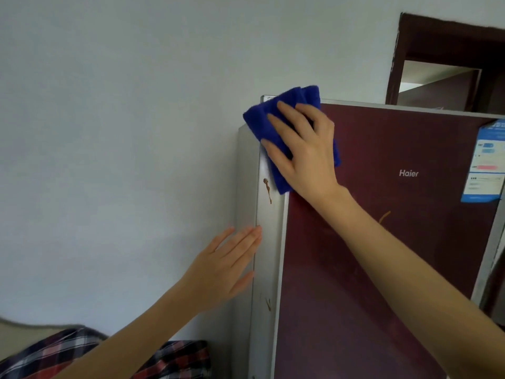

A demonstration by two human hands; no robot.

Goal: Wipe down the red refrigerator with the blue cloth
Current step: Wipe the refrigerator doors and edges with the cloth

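The red refrigerator (382,242) fills the right half of the view, with a dark red door and a silver side. My right hand (303,149) presses the folded blue cloth (276,121) flat against the door's upper left corner, fingers spread and straight. The cloth overlaps the silver edge strip. A brown drip stain (267,188) runs down that silver edge just below the cloth, and a smaller brown mark (268,304) sits lower down. An orange streak (384,216) marks the red door. My left hand (226,266) rests flat against the silver side, fingers straight.
A white wall (109,132) stands left of the refrigerator. A blue and white label (486,162) is stuck on the door's right side. A dark brown doorway (448,61) opens behind the top right. Plaid fabric (169,359) lies at the bottom left.
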